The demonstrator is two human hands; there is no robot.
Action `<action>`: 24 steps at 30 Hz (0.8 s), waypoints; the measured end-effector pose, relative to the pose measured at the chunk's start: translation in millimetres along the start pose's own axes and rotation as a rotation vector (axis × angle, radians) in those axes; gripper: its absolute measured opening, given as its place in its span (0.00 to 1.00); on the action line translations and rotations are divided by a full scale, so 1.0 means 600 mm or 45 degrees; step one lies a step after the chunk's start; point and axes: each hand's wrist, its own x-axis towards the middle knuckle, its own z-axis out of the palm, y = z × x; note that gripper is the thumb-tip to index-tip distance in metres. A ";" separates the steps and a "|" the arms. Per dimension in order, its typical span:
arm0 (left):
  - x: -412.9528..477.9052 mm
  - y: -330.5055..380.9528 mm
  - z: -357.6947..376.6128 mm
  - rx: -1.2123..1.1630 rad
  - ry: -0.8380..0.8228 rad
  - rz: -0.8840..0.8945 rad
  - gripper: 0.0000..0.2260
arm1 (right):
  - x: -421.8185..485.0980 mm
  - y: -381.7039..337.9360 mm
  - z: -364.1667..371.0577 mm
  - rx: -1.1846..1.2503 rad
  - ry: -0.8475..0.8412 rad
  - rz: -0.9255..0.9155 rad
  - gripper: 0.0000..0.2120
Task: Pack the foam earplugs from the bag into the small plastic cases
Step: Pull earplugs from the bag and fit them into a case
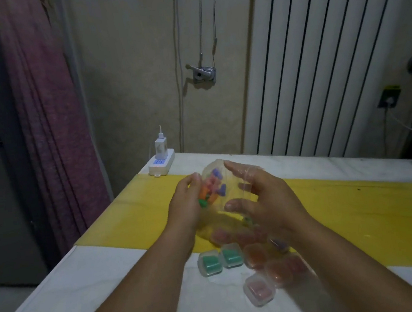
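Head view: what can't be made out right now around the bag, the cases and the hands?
1. Number of coloured foam earplugs in the clear plastic bag: motion blur, and the left hand covers some.
2. Left grip: fingertips hidden behind the hand itself.
3. Orange-filled small clear plastic cases: smeared behind bag film; lids open or shut unclear.
4. Bag mouth: lost in blurred film around the right hand.

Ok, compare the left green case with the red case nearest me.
The green case holds green earplugs; the red case holds red earplugs. The green case sits beside a second green case; the red case lies nearer you, turned askew. Both are small, clear and filled.
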 end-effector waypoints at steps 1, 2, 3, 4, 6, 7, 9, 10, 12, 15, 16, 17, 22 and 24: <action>-0.003 0.002 0.000 -0.071 -0.080 -0.035 0.18 | 0.000 -0.001 -0.003 -0.002 0.003 -0.023 0.34; -0.006 0.004 0.001 -0.146 -0.158 -0.059 0.18 | -0.001 -0.003 -0.007 -0.013 0.006 -0.039 0.33; -0.007 0.004 0.002 -0.223 -0.218 -0.069 0.18 | -0.001 -0.001 -0.010 -0.031 0.020 -0.050 0.30; -0.008 0.004 0.003 -0.280 -0.250 -0.071 0.18 | -0.001 0.002 -0.012 -0.051 0.046 -0.063 0.24; -0.012 0.005 0.004 -0.330 -0.266 -0.083 0.22 | 0.000 0.012 -0.013 -0.176 0.116 -0.104 0.10; -0.014 0.006 0.005 -0.344 -0.287 -0.083 0.22 | -0.001 0.018 -0.012 -0.243 0.137 -0.116 0.08; -0.019 0.007 0.006 -0.391 -0.353 -0.092 0.19 | -0.002 0.029 -0.010 -0.326 0.116 -0.106 0.11; -0.022 0.008 0.007 -0.417 -0.375 -0.102 0.17 | -0.002 0.032 -0.011 -0.349 0.091 -0.082 0.12; -0.027 0.011 0.010 -0.456 -0.383 -0.106 0.13 | -0.003 0.032 -0.011 -0.335 0.059 -0.025 0.14; -0.023 0.008 0.013 -0.527 -0.365 -0.133 0.11 | -0.008 0.025 -0.009 -0.274 0.022 0.049 0.12; -0.023 0.007 0.014 -0.533 -0.363 -0.135 0.11 | -0.009 0.021 -0.008 -0.288 0.012 0.061 0.08; -0.022 0.007 0.014 -0.529 -0.360 -0.130 0.12 | -0.010 0.018 -0.006 -0.306 0.017 0.073 0.05; -0.023 0.009 0.014 -0.530 -0.372 -0.114 0.17 | -0.014 0.013 0.001 -0.235 0.077 0.096 0.08; -0.024 0.010 0.012 -0.551 -0.400 -0.125 0.20 | -0.015 0.014 0.003 -0.223 0.086 0.111 0.09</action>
